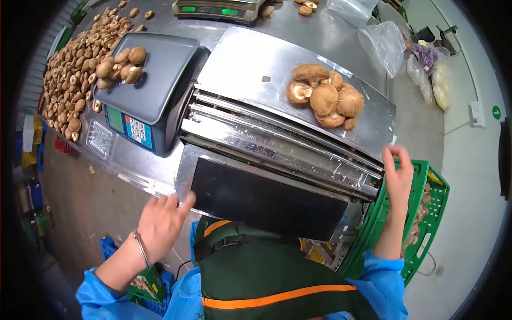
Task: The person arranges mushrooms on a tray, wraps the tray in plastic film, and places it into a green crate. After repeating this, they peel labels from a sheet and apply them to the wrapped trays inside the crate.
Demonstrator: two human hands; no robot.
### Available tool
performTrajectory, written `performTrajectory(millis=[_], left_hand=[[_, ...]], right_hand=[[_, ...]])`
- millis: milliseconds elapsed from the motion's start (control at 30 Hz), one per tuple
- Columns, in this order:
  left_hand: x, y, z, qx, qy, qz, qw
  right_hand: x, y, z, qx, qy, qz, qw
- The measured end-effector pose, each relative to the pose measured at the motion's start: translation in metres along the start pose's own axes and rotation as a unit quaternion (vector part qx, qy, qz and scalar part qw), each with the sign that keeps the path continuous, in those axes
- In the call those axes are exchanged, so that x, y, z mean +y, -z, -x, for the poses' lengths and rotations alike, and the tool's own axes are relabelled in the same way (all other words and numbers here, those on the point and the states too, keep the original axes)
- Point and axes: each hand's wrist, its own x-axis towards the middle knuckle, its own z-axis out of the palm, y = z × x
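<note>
My left hand is over the table's front edge, left of a black plate, its fingers apart and holding nothing. My right hand is raised at the right end of the metal wrapping machine; thumb and forefinger are bent toward each other with a gap between them, and nothing shows in it. On the machine's steel top lies a pile of large brown mushrooms. A grey scale on the left bears a smaller cluster of mushrooms.
Many loose mushrooms cover the table's left side. A clear plastic tray lies before the scale. Another scale stands at the back. Plastic bags lie at the back right. A green crate with mushrooms stands at the right.
</note>
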Motion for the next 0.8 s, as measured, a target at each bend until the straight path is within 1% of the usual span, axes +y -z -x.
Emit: performTrajectory(millis=[33, 67, 100, 133, 200, 233, 267, 333, 367, 400, 433, 467, 500, 533, 567, 600, 633, 667, 700, 733, 767, 800], left_hand=[[-0.003, 0.008, -0.017, 0.057, 0.048, 0.048, 0.996], [-0.004, 0.017, -0.04, 0.185, 0.059, 0.058, 0.979], [-0.004, 0.025, -0.066, 0.313, 0.066, 0.065, 0.945], [-0.004, 0.029, -0.086, 0.317, 0.117, 0.044, 0.94], [0.0, 0.023, -0.118, 0.307, 0.157, 0.024, 0.939], [0.002, 0.016, -0.129, 0.342, 0.139, 0.03, 0.929], [0.007, 0.012, -0.134, 0.339, 0.128, 0.046, 0.931], [0.016, 0.007, -0.152, 0.333, 0.139, 0.028, 0.932], [0.013, 0.004, -0.159, 0.323, 0.134, 0.079, 0.934], [0.008, 0.004, -0.165, 0.312, 0.128, 0.129, 0.933], [0.002, 0.005, -0.17, 0.31, 0.096, 0.182, 0.928], [-0.003, 0.007, -0.17, 0.286, 0.053, 0.247, 0.925], [-0.006, 0.016, -0.164, 0.256, 0.06, 0.313, 0.913], [-0.009, 0.025, -0.155, 0.223, 0.067, 0.377, 0.896], [-0.013, 0.043, -0.136, 0.141, 0.093, 0.443, 0.88], [-0.019, 0.053, -0.118, 0.056, 0.119, 0.503, 0.854], [-0.027, 0.038, -0.106, 0.036, 0.123, 0.61, 0.782], [-0.03, 0.02, -0.092, 0.012, 0.129, 0.707, 0.695], [-0.024, 0.01, -0.072, -0.046, 0.099, 0.855, 0.507], [-0.023, 0.012, -0.059, -0.099, 0.066, 0.95, 0.287], [-0.027, 0.031, -0.061, -0.104, 0.066, 0.948, 0.293], [-0.028, 0.056, -0.063, -0.104, -0.087, 0.937, 0.323]], right_hand=[[0.013, -0.001, 0.014, 0.001, 0.029, 0.1, 0.995], [0.03, -0.007, 0.027, 0.0, 0.076, 0.21, 0.975], [0.027, -0.013, 0.034, -0.016, 0.009, 0.207, 0.978], [0.02, -0.017, 0.038, -0.027, -0.055, 0.204, 0.977], [0.015, -0.016, 0.044, 0.016, -0.006, 0.253, 0.967], [0.013, -0.014, 0.047, 0.02, -0.03, 0.251, 0.967], [0.011, -0.011, 0.053, 0.034, -0.057, 0.253, 0.965], [0.013, -0.017, 0.06, -0.017, -0.078, 0.282, 0.956], [0.018, -0.028, 0.062, -0.003, -0.037, 0.275, 0.961], [0.006, -0.033, 0.06, 0.016, 0.021, 0.283, 0.959], [0.007, -0.042, 0.055, 0.034, 0.075, 0.263, 0.961], [0.01, -0.049, 0.052, 0.052, 0.129, 0.242, 0.96], [0.007, -0.045, 0.054, 0.064, 0.121, 0.241, 0.961], [0.001, -0.037, 0.057, -0.013, -0.017, 0.091, 0.996], [-0.002, -0.03, 0.059, -0.09, -0.151, -0.065, 0.982], [0.008, -0.021, 0.07, -0.092, -0.155, -0.188, 0.966], [-0.007, -0.002, 0.078, -0.112, -0.313, -0.358, 0.872], [-0.012, 0.012, 0.09, -0.123, -0.35, -0.494, 0.786], [-0.012, 0.023, 0.101, -0.131, -0.376, -0.618, 0.678], [-0.008, 0.036, 0.112, -0.197, -0.343, -0.713, 0.579], [0.001, 0.046, 0.117, -0.257, -0.299, -0.789, 0.471], [0.01, 0.055, 0.108, -0.359, -0.198, -0.849, 0.334]])
